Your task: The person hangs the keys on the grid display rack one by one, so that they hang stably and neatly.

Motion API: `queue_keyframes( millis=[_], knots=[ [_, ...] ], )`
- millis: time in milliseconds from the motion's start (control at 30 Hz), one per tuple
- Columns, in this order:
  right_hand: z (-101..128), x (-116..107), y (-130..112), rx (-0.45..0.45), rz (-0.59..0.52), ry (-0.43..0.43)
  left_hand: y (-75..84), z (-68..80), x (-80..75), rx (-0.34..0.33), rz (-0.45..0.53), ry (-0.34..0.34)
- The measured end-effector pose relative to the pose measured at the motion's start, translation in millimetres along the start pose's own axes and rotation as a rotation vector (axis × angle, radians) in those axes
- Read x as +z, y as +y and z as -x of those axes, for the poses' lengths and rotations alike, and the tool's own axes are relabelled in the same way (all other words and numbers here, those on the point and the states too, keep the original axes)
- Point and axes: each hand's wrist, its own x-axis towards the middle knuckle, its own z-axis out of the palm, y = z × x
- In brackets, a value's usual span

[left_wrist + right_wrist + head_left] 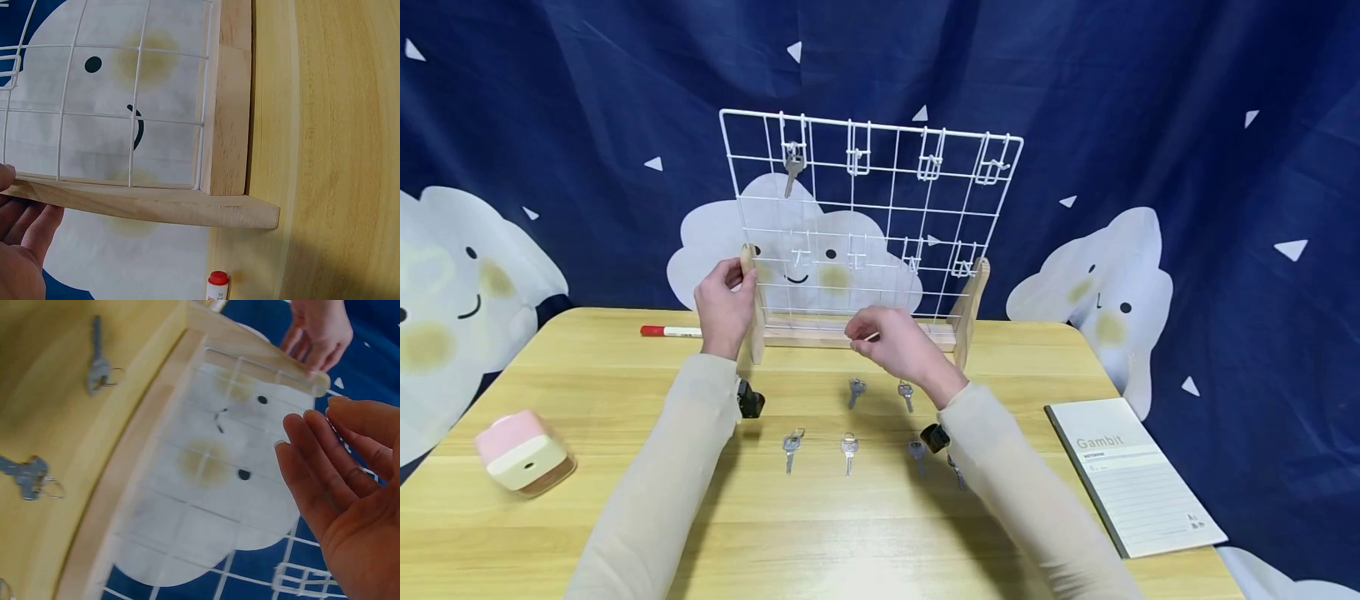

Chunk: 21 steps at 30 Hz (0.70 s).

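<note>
"Where are the keys (849,447)?"
"Most lie on the surface (820,533) below the right grip (895,342); one hangs on the rack (891,207)."
"Pose?"
"Right relaxed, holding nothing; left grip (726,308) pinching the rack's wooden side (144,206); both arms (1000,475) outstretched."

Head view: from above, forward-down over table (790,537); wrist views: nearer, turned sideways, both sharing wire rack (891,206).
</note>
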Motion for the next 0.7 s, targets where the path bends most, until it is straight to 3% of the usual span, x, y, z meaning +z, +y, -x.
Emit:
queue_keyframes(
  millis=[400, 700],
  knots=[
    [6.5, 16.7, 27.5, 0.09, -0.003, -0.102, 0.0, 0.5, -0.9, 0.019, -0.006, 0.003],
    [3.4, 36.3, 50.7, 0.103, 0.031, -0.144, 0.8, 1.3, -0.9, 0.025, -0.001, 0.007]
  ],
)
